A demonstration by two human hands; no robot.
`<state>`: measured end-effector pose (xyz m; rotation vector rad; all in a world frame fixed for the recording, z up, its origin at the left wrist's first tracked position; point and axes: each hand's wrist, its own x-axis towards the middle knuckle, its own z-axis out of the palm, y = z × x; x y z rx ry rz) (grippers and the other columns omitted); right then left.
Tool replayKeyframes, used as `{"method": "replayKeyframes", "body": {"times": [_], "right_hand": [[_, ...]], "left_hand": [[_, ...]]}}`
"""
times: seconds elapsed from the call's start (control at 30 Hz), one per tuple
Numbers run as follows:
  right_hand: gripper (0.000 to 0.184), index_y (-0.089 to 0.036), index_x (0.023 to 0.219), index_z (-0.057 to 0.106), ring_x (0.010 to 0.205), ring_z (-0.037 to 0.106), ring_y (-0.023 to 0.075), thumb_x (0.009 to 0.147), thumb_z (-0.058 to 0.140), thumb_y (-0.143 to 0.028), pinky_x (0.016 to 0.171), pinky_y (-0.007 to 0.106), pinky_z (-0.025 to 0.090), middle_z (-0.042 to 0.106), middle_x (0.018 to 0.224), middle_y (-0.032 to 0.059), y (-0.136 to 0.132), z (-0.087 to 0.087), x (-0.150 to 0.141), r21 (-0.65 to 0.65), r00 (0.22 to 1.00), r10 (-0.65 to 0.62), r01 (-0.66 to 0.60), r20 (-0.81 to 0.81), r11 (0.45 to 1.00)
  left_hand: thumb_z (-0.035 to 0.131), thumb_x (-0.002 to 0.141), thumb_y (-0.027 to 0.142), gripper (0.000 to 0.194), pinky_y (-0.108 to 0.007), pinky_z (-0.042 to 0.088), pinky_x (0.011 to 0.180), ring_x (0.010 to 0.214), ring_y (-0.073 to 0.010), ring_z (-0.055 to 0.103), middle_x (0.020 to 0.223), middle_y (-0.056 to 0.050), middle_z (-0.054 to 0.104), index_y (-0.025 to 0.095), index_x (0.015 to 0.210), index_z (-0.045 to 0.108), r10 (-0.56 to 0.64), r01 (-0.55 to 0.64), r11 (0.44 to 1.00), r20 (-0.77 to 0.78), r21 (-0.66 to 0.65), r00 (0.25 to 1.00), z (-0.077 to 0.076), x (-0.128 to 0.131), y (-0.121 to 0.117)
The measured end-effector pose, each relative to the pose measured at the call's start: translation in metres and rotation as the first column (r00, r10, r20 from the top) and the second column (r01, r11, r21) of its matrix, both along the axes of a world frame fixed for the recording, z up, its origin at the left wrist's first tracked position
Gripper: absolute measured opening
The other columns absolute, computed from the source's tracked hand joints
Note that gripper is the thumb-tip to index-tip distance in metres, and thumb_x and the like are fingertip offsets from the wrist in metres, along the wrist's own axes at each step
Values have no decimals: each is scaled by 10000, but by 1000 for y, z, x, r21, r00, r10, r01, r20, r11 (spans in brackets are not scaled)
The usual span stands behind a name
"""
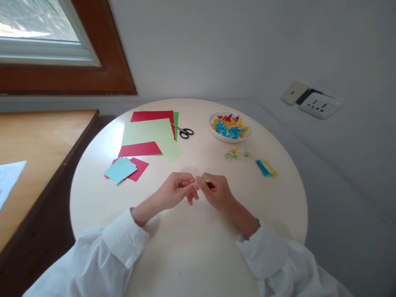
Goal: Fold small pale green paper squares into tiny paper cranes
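Note:
Above the middle of the round white table, my left hand (179, 189) and my right hand (216, 192) meet, fingertips almost touching. Between them they pinch a small piece of light green folded paper (206, 180); most of it is hidden by the fingers. Both hands are closed at thumb and forefinger. Beyond my right hand lie small folded paper cranes (231, 155), green and orange, with one more green crane (247, 153) apart from them. Farther back, a white oval dish (230, 139) holds many red, yellow and blue cranes.
Blue and red paper squares (120, 170) lie at the left. Behind them are large sheets (147, 130) in pale green, red and green, with black-handled scissors (185, 133) at their right edge. Blue and yellow folded strips (266, 168) lie right. A wooden table (40, 144) stands left.

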<state>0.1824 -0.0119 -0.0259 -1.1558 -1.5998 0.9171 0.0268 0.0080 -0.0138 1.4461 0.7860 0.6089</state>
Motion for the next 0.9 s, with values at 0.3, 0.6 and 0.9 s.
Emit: {"method": "replayKeyframes", "body": {"times": [0.3,0.6,0.9], "right_hand": [[498,-202,474,355,389,269,60,783,490,-568,400,239,208,327,419,-61,2,-1,-3,-177,971,31,-74,-237,981],[520,-200,452,332,373,268,52,739,560,-569,409,243,203,304,395,-74,6,-5,-4,-227,914,-16,-84,-406,970],[516,-198,438,323,355,235,39,711,613,-525,402,238,177,264,378,-91,13,-10,-1,-276,841,-153,5,-518,961]], "left_hand": [[555,813,426,338,-230,465,534,497,-98,566,577,-19,623,135,648,602,34,-34,999,36,-22,999,-1,1,-1],[581,802,406,328,-226,450,519,464,-78,526,568,-8,616,133,621,582,83,-77,995,88,-69,993,-3,3,-1],[617,756,396,268,-227,429,542,519,-86,500,575,17,547,149,670,557,384,-379,923,168,-62,908,-8,4,5]]}}
